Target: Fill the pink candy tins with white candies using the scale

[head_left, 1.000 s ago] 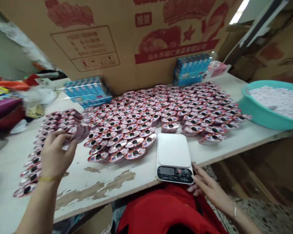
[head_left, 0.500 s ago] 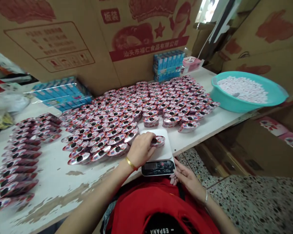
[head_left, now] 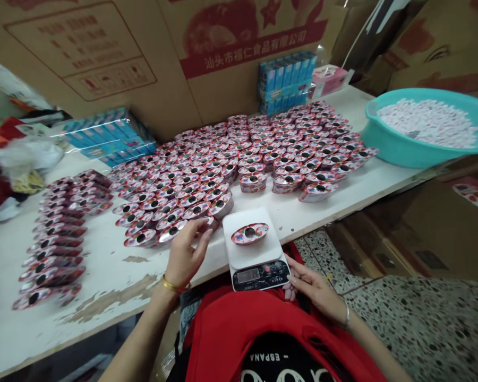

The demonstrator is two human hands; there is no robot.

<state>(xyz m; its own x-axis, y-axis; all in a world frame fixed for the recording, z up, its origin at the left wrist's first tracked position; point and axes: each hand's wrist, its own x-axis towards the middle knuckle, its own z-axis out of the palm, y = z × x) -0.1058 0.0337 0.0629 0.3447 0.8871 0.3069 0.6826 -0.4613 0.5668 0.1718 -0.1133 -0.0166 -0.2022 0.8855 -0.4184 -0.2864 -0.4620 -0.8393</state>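
Note:
My left hand (head_left: 186, 253) is at the front right of the rows of packs, with its thumb and fingers closed around the end of a small printed pack (head_left: 212, 223), which they partly hide. A single red-and-white pack (head_left: 249, 233), lens-shaped with a round dark hole on top, stands alone on the white plate of a digital kitchen scale (head_left: 239, 258). My right hand (head_left: 315, 289) grips the scale at its front right corner, thumb on top and fingers beneath. Digits show on the scale's display, too blurred to read.
Many similar packs (head_left: 191, 171) stand in rows on the white table (head_left: 103, 265), with another group (head_left: 56, 249) at the left. Blue shrink-wrapped bundles (head_left: 284, 82) stand by a large carton (head_left: 219, 101). A turquoise basin (head_left: 398, 151) of small white pieces sits at the right edge.
My left hand has let go of the pack on the scale and moved left to another pack. Digits have appeared on the display. My right hand stays at the scale's corner while the view has shifted.

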